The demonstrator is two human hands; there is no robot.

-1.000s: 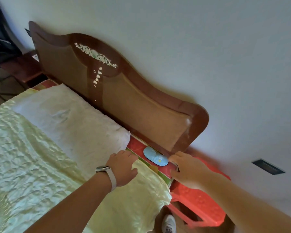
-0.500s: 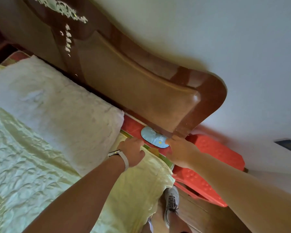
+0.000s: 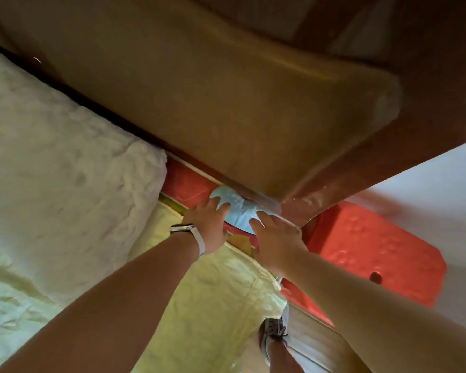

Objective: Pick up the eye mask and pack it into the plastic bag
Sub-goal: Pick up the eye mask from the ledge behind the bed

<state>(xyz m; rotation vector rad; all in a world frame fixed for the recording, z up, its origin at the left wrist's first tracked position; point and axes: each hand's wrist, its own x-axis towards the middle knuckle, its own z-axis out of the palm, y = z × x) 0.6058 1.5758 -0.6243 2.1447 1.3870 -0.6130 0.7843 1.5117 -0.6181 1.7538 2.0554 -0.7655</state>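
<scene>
Both hands closed in onto eye mask (image 3: 238, 211), on bed corner under headboard (image 3: 253, 103). Left hand (image 3: 209, 223), right hand (image 3: 273, 232): fingers spread, pressing. Soft, light, crumples; pinch edge.

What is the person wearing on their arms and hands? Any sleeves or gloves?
No gloves and no sleeves show: both forearms are bare. The left hand has a watch at the wrist, with a pale, whitish strap and a dark face. The right hand wears nothing that shows.
</scene>
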